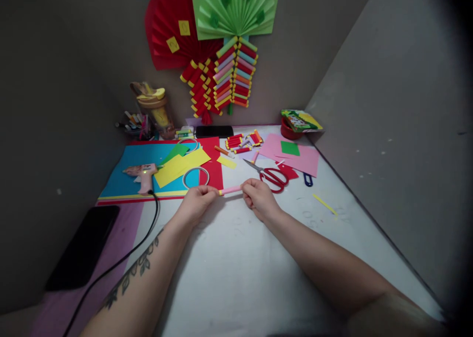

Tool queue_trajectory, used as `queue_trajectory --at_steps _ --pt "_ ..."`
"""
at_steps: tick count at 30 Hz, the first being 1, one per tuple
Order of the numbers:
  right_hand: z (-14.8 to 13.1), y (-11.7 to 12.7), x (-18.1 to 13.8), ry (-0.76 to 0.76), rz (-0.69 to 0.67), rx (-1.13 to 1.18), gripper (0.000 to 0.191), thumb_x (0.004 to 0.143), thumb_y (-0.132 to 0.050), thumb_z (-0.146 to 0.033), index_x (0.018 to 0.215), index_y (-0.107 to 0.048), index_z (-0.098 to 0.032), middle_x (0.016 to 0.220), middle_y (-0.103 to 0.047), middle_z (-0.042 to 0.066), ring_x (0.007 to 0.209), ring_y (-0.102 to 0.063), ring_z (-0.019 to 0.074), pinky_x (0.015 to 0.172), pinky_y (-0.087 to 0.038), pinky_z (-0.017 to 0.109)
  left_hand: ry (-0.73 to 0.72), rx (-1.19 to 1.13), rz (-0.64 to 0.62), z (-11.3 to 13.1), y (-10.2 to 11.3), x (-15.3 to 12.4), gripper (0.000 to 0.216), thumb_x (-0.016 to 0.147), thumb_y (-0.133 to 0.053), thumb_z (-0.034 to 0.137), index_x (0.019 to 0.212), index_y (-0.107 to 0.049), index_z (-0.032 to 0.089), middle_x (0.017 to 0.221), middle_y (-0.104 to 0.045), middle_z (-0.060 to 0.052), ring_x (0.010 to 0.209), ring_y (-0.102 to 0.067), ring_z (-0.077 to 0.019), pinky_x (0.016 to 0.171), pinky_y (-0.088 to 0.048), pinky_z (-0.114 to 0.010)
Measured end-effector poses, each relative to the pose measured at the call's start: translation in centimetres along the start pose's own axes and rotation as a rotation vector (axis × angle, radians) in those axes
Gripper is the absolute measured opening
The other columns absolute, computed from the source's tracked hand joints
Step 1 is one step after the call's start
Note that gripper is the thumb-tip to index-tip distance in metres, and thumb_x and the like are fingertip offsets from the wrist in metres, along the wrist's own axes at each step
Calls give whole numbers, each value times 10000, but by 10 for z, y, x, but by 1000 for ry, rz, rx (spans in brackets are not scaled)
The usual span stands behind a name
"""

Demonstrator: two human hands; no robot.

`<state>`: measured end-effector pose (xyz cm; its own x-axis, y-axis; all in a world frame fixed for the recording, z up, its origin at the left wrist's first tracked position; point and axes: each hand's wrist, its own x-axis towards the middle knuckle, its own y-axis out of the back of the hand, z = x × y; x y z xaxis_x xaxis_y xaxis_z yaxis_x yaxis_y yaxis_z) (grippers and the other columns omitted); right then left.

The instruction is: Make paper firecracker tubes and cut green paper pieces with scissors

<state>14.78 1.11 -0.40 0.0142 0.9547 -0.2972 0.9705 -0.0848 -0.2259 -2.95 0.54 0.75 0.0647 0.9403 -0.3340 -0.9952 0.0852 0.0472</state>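
Between my two hands a pink paper roll [231, 189] with a yellow band at its left end is held level, just above the white table. My left hand [199, 201] pinches the yellow-banded end. At the other end, my right hand [258, 197] has its fingers curled around the roll. Red-handled scissors [273, 178] lie just beyond my right hand, blades pointing left. A roll of tape [195, 178] lies behind my left hand on coloured paper. Further back sits a pile of finished small paper rolls [235, 141], mostly red with yellow ends.
A pink glue gun [146, 177] rests on blue paper [125, 164] at left, its black cord [136, 248] running toward me. A black phone-like slab [84, 248] lies near left. Pink paper [308, 159] and a red pot [290, 130] stand back right. Paper firecracker decorations [236, 76] hang on the wall.
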Motion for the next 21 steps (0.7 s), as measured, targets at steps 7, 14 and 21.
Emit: queue_trajectory --at_steps 7,14,21 --pt "1 0 0 1 -9 2 107 614 -558 -228 595 -459 -195 382 -420 -82 294 -287 44 290 -133 178 -14 28 0 0 1 0 168 651 -630 311 661 -622 144 460 -401 57 406 -297 -51 400 -174 -191" --pt "1 1 2 6 -7 68 80 614 -542 -227 636 -477 -188 444 -444 -75 320 -318 42 298 -136 168 -175 20 124 5 -4 -1 204 681 -645 344 717 -555 165 506 -440 61 427 -406 -62 403 -292 -169" --pt "4 0 3 -2 -56 43 82 648 -537 -252 662 -485 -191 450 -444 -81 308 -289 37 283 -130 169 -512 201 77 -2 -10 -3 382 636 -684 223 1013 -625 200 967 -648 -77 871 -623 -196 764 -511 -319"
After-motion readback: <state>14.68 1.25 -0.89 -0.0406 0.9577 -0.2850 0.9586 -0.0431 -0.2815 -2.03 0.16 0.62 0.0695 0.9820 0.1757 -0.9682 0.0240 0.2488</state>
